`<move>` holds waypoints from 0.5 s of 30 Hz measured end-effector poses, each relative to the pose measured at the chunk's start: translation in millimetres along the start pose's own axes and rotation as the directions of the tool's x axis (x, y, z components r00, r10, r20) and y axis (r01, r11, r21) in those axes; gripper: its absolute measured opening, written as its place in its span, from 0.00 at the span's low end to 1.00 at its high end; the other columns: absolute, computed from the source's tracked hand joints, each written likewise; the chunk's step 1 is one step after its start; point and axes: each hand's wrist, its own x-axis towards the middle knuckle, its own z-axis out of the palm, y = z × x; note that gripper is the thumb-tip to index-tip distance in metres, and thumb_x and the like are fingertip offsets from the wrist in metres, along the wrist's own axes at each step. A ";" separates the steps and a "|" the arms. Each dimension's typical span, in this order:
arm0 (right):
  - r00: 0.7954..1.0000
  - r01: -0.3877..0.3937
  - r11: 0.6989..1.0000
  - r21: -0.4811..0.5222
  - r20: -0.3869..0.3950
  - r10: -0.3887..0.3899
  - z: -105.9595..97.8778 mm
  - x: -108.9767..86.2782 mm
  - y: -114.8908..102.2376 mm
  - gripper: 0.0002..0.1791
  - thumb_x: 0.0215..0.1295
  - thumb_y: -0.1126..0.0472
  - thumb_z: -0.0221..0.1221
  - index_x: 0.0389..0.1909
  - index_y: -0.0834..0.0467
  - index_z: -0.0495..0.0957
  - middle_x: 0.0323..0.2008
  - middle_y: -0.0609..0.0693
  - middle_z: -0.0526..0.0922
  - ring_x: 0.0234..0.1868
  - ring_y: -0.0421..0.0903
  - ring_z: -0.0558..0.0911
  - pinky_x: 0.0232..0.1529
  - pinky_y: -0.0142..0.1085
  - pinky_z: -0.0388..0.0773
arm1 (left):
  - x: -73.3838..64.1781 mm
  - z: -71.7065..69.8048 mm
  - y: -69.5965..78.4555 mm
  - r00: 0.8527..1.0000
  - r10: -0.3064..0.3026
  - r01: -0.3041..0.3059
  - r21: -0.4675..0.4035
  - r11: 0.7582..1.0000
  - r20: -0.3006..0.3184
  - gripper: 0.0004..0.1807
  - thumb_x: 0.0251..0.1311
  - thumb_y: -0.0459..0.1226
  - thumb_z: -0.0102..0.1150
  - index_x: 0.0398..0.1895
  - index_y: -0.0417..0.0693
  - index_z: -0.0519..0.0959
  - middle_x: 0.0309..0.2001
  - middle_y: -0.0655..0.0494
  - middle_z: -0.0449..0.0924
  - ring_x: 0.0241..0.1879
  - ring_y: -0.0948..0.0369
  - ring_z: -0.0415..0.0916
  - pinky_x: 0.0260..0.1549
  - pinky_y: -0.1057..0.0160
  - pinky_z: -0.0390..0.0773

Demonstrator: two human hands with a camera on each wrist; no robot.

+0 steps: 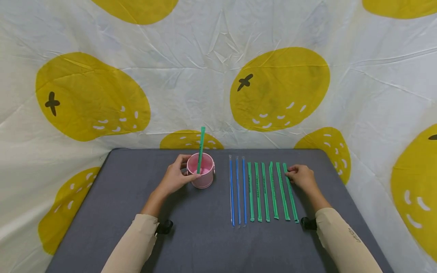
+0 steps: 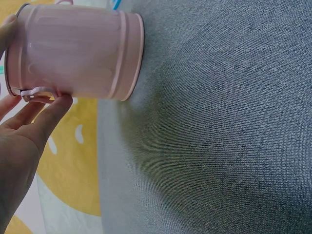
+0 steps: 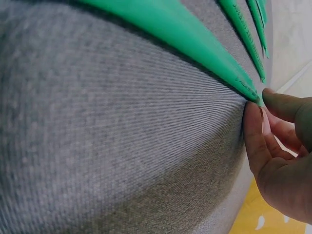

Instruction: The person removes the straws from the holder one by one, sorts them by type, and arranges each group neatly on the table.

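Note:
A small pink bucket (image 1: 202, 179) stands upright on the table, one green paper-wrapped straw (image 1: 201, 148) rising out of it. My left hand (image 1: 175, 175) grips this bucket from its left side, thumb over the near rim and fingers around the back. In the left wrist view, fingertips touch the bucket wall (image 2: 78, 51) by a handle lug. On the right, my right hand (image 1: 302, 176) pinches the far end of the rightmost green wrapped straw (image 1: 291, 195). The right wrist view has thumb and finger at the tip of that straw (image 3: 195, 41), which lies along the cloth.
Left of the held straw, several more green wrapped straws (image 1: 266, 193) lie side by side. Three blue straws (image 1: 238, 191) in clear wrappers come beside them, nearer the bucket. A grey cloth covers the table (image 1: 205, 242). Behind hangs a white sheet (image 1: 191, 91) with yellow fruit shapes.

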 end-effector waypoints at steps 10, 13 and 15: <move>0.988 0.134 0.991 -0.010 -0.080 -0.135 -3.4 -3.3 -16.2 0.19 0.74 0.56 0.62 0.58 0.65 0.80 0.48 0.64 0.87 0.40 0.54 0.87 0.39 0.45 0.85 | -0.9 -0.4 1.7 1.000 -0.005 0.006 0.008 1.000 -0.007 0.44 0.53 0.48 0.80 0.70 0.47 0.67 0.66 0.43 0.77 0.65 0.42 0.77 0.59 0.42 0.81; 0.979 0.186 0.982 0.003 -0.089 -0.185 -3.7 -4.2 -29.5 0.19 0.75 0.55 0.62 0.58 0.63 0.81 0.48 0.62 0.87 0.42 0.56 0.86 0.39 0.45 0.84 | -0.4 -0.2 0.9 1.000 -0.007 0.007 0.014 1.000 -0.010 0.44 0.53 0.49 0.80 0.69 0.48 0.67 0.65 0.44 0.77 0.65 0.43 0.77 0.59 0.43 0.81; 0.973 0.217 0.976 0.015 -0.087 -0.215 -2.5 -3.7 -39.7 0.19 0.75 0.54 0.62 0.58 0.63 0.81 0.47 0.61 0.87 0.42 0.56 0.86 0.38 0.42 0.84 | 0.1 0.1 0.5 1.000 -0.007 0.007 0.015 1.000 -0.011 0.44 0.52 0.49 0.80 0.69 0.48 0.67 0.65 0.45 0.77 0.64 0.44 0.78 0.59 0.43 0.81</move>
